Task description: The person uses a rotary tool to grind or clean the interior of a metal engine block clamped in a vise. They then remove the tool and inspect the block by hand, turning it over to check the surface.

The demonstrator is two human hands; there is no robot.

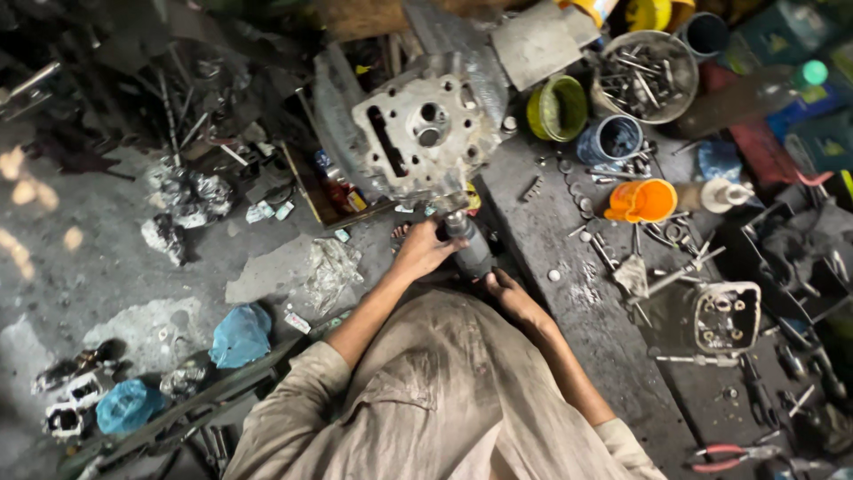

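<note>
A grey metal engine cylinder head (425, 132) with several holes stands tilted at the edge of a dark, grimy workbench (569, 267). Just below it, my left hand (421, 252) wraps around the upper part of a dark cylindrical power tool (471, 249), whose tip points up at the lower edge of the cylinder head. My right hand (510, 297) holds the tool's lower end, close to my body. Whether the tip touches the metal is not clear.
On the bench sit a yellow-green can (558, 108), a blue can (611, 140), an orange cup (641, 201), a metal bowl of bolts (646, 76), a smaller engine part (727, 317) and red-handled pliers (724, 458). Blue plastic bags (242, 335) and scrap lie on the floor at left.
</note>
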